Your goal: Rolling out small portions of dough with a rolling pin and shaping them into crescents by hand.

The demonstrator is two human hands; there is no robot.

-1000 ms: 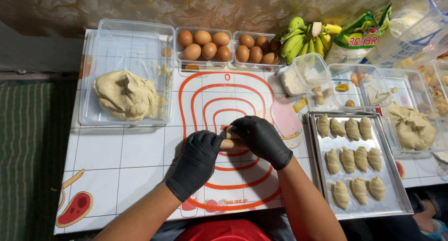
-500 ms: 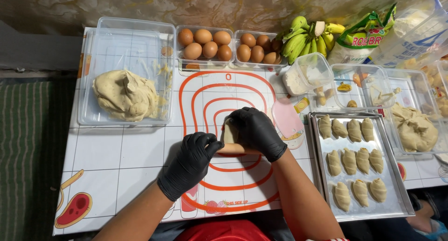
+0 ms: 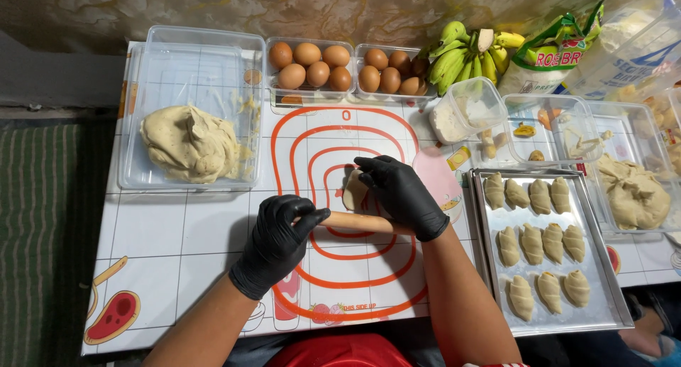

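Both my hands wear black gloves over a white baking mat (image 3: 312,285) printed with red rings. My left hand (image 3: 279,245) grips the left end of a wooden rolling pin (image 3: 355,221) that lies across the mat. My right hand (image 3: 401,194) rests over the pin's right end, and its fingertips hold the edge of a small flat piece of dough (image 3: 352,190) just beyond the pin. The pin's right end is hidden under my right wrist.
A clear tub (image 3: 142,175) at the left holds a large dough lump (image 3: 188,143). Two egg trays (image 3: 309,63) and bananas (image 3: 464,47) line the back. A metal tray (image 3: 617,310) of several shaped pastries lies at the right, with tubs and bags behind it.
My hands were close together over the dough at the mat's middle. Now they are apart: the left hand has slid left along the pin and the right hand has moved up onto the dough.
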